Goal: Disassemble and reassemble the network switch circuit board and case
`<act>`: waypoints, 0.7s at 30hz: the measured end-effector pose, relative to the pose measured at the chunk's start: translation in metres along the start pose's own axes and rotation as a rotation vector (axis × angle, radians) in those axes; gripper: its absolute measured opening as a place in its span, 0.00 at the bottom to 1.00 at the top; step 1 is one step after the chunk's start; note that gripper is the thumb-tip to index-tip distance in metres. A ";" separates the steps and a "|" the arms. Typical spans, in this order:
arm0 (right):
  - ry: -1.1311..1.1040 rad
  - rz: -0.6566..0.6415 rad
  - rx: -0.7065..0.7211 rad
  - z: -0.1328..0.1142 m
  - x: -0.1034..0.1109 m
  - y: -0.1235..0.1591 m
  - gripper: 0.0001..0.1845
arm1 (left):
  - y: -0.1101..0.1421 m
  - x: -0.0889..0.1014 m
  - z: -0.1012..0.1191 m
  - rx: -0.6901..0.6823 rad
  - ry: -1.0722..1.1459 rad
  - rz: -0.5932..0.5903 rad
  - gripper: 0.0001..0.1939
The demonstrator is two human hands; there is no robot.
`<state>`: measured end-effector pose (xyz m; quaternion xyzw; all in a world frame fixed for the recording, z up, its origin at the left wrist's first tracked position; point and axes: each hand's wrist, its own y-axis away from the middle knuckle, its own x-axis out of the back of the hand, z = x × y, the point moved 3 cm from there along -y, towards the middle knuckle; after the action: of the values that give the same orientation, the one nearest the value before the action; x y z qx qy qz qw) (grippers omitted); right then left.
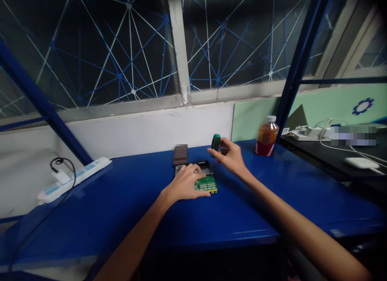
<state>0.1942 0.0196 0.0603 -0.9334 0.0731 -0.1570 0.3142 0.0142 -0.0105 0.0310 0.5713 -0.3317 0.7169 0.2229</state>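
Observation:
A small green circuit board (208,184) lies on the blue table (121,204), near the middle. My left hand (185,182) rests flat on the board's left part and presses it down. My right hand (230,155) grips a screwdriver with a green handle (215,142), held upright with its thin shaft pointing down at the board's far right corner. Just behind the board sits a dark tray-like case (203,166), partly hidden by my left hand.
A small dark device (180,154) stands behind the board. A bottle of amber liquid (267,136) is at the back right. A white power strip (75,178) with a plugged cable lies at the left. A black desk with a white mouse (361,163) adjoins on the right.

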 end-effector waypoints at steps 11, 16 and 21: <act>0.040 -0.018 0.024 -0.001 0.000 0.000 0.17 | -0.004 -0.004 0.001 0.029 0.016 -0.002 0.30; 0.076 -0.011 0.039 -0.001 0.002 0.000 0.17 | -0.004 -0.005 -0.001 0.014 0.047 0.006 0.31; 0.114 -0.017 0.064 -0.001 0.002 0.000 0.17 | -0.003 -0.006 -0.003 0.033 0.068 0.001 0.33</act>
<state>0.1956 0.0187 0.0616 -0.9130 0.0777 -0.2150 0.3378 0.0157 -0.0059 0.0256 0.5499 -0.3125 0.7414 0.2242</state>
